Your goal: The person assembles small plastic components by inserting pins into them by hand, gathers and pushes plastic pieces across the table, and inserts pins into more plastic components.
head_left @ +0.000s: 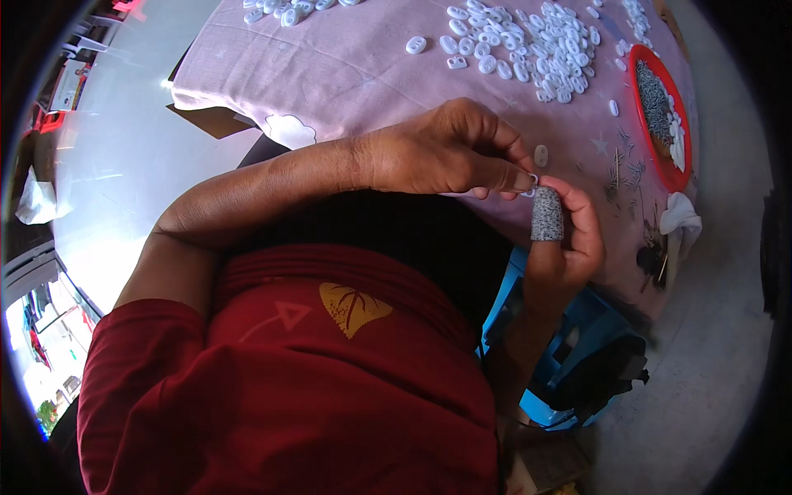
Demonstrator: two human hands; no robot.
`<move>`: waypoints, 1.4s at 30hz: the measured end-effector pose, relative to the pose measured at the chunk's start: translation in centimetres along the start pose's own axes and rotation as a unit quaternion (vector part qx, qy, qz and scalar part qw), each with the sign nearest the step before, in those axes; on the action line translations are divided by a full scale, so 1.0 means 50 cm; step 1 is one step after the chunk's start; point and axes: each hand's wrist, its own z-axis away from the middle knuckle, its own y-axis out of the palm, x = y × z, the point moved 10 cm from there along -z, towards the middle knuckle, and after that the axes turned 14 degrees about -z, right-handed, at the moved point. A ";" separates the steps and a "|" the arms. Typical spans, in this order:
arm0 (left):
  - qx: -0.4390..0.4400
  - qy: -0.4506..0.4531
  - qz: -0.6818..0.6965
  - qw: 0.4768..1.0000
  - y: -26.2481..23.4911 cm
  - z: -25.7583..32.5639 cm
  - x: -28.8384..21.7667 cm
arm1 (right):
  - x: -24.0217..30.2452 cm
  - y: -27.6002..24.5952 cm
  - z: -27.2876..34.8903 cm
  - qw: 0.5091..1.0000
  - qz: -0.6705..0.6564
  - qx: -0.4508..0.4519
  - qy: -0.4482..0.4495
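My left hand [462, 153] is closed, thumb against fingers, at the near edge of the table. Its fingertips meet those of my right hand [573, 227], pinching a small white plastic piece [534, 179] between them. Most of that piece is hidden by the fingers. A grey speckled knit finger sleeve [547, 216] covers the right thumb. Just beyond the fingertips, a single white oval piece with two holes [541, 155] lies on the pink tablecloth [355, 74]. Farther off spreads a heap of similar white oval pieces [561, 49].
To the right, a red tray [687, 169] holds many small grey metal pins and some white pieces. Loose thin pins [634, 175] lie beside it, near a white cloth [680, 216]. More white ovals [293, 12] sit at the far left. A blue plastic stool [505, 305] stands below.
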 end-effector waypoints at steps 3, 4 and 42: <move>-0.007 -0.005 -0.001 1.000 -0.004 0.002 0.000 | -0.007 -0.007 0.001 0.998 -0.041 -0.034 0.017; -0.004 0.004 0.001 1.000 -0.003 0.002 -0.002 | -0.008 -0.008 0.002 0.998 -0.040 -0.034 0.017; -0.031 -0.012 0.039 0.999 -0.031 -0.001 0.026 | 0.002 0.078 -0.077 0.804 0.560 0.159 -0.122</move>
